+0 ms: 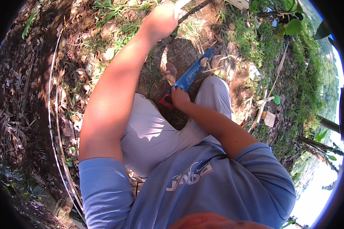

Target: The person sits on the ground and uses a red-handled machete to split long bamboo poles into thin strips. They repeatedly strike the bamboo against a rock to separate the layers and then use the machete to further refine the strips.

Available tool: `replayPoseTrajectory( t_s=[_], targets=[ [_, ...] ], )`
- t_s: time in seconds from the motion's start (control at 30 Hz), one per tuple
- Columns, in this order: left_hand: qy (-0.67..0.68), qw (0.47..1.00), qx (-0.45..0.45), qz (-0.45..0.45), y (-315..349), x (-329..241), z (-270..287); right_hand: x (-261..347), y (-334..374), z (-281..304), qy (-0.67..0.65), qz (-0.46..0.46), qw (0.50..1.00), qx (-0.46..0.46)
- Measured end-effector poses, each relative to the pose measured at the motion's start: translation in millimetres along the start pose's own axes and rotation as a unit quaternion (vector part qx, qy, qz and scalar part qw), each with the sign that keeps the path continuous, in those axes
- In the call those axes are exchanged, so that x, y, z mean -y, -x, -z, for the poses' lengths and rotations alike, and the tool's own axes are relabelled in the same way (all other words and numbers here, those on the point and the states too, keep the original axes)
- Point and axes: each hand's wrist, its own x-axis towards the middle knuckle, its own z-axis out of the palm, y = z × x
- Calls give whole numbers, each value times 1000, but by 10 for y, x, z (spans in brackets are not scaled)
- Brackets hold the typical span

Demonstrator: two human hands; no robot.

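My left hand (161, 21) is stretched far forward to the top of the view. Its fingers are closed round a pale flat strip (182, 3), perhaps wood or bamboo, which runs out of the picture. Nearer to me, my right hand (180, 98) is closed at the red handle (166, 101) of a hand saw. The saw's blue toothed blade (193, 73) points away and to the right, low over the ground between my knees. A dry brown leaf (204, 61) lies against the blade near its tip.
Dry leaves and grass cover the ground around me. Long thin pale strips (54, 126) lie along my left. To the right are a cut wooden piece (269, 118), thin sticks (260, 110) and crumpled clear plastic (255, 73). Pale slats (239, 4) lie at the far edge.
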Motion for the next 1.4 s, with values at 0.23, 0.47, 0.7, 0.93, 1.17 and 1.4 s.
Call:
replayPoseTrajectory(
  t_s=[0.23,0.47,0.7,0.93,1.17,1.4],
  targets=[
    [13,996,27,85,34,182,36,420,232,-25,58,137,980,133],
    [51,998,-40,18,92,74,71,571,43,-53,89,97,986,98],
    [78,995,-60,29,68,-3,230,597,268,1283,-14,84,996,32],
    [-47,992,-111,-42,145,-41,152,77,1202,2550,15,24,986,-164],
    [-199,968,-143,-43,164,-3,112,-938,1869,3195,37,-241,958,-149],
    [-216,955,-194,-60,160,-241,592,-1861,2026,3002,-175,-251,916,-261]
  ],
)
